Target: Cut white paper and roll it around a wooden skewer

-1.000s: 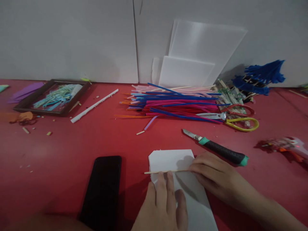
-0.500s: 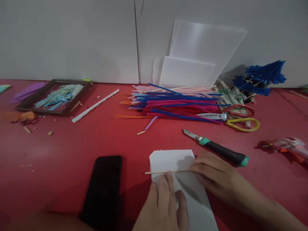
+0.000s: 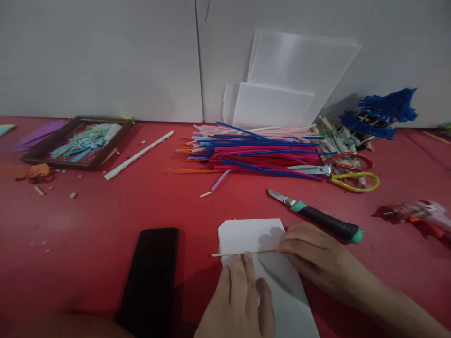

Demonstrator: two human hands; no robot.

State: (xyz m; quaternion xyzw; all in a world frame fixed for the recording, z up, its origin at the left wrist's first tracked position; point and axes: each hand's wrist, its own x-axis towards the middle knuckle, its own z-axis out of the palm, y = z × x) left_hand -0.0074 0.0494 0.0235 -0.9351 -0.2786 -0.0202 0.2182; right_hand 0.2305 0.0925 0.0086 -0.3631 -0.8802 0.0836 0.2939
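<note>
A thin wooden stick (image 3: 225, 254) lies crosswise over a white board (image 3: 252, 232) with a cut upper-left corner. The stick's left end juts past the board's edge. My right hand (image 3: 313, 256) pinches the stick near its right end, which the fingers hide. My left hand (image 3: 239, 295) rests on the board with its fingers stretched out, the fingertips against the near side of the stick. Just beyond my right hand is a utility knife (image 3: 324, 220) with a black and green handle, its blade exposed.
A black phone (image 3: 151, 277) lies left of the board. Farther back are scissors (image 3: 355, 180), a pile of coloured pipe cleaners (image 3: 260, 150), a white strip (image 3: 139, 155) and a brown frame (image 3: 95, 159) holding scraps. A glue gun (image 3: 423, 211) lies at right. White sheets (image 3: 275, 103) lean on the wall.
The stick's left end has dipped very slightly towards me. Both hands stay almost where they were.
</note>
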